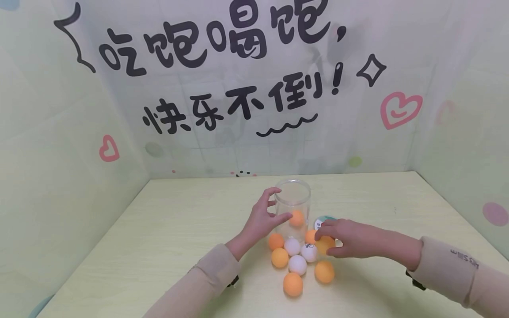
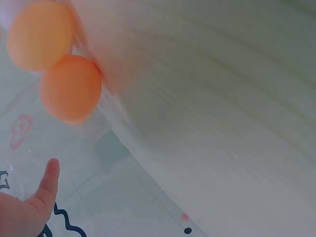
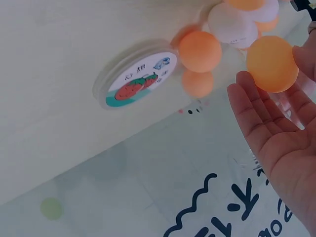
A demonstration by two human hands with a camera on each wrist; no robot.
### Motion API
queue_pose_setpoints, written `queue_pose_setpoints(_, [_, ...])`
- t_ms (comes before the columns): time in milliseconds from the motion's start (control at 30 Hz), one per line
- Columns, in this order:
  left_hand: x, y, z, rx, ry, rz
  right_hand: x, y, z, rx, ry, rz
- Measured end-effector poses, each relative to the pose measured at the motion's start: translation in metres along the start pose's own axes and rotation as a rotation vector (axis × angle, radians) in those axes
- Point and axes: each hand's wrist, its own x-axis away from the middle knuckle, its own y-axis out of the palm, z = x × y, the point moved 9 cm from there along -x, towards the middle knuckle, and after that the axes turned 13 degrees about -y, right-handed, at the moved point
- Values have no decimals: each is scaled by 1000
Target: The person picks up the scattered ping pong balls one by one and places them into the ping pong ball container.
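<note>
A clear plastic jar stands upright with an orange ping-pong ball inside it. My left hand holds the jar from the left, thumb across its front and index finger by the rim. In the left wrist view only the thumb and part of the palm show. My right hand pinches a yellow-orange ping-pong ball between thumb and fingertips, just right of the jar. Loose around the jar's front lie white ping-pong balls and several orange ping-pong balls.
A round lid with a strawberry picture lies on the table behind my right hand. The pale wooden table meets a printed cloth backdrop at its far edge, with cloth walls on both sides.
</note>
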Motion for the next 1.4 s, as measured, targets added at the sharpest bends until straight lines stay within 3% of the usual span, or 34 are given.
queue_pose_setpoints(500, [-3, 2, -1, -2, 8, 2, -19, -53, 2, 52, 66, -20])
queue_pose_setpoints(767, [-4, 2, -1, 0, 0, -1, -31, -77, 3, 136, 72, -12])
queue_pose_setpoints(1167, [-5, 2, 1, -3, 2, -4, -47, -101, 13, 204, 72, 28])
queue_pose_setpoints(1400, [-6, 2, 0, -9, 0, -2, -56, -105, 17, 238, 88, 24])
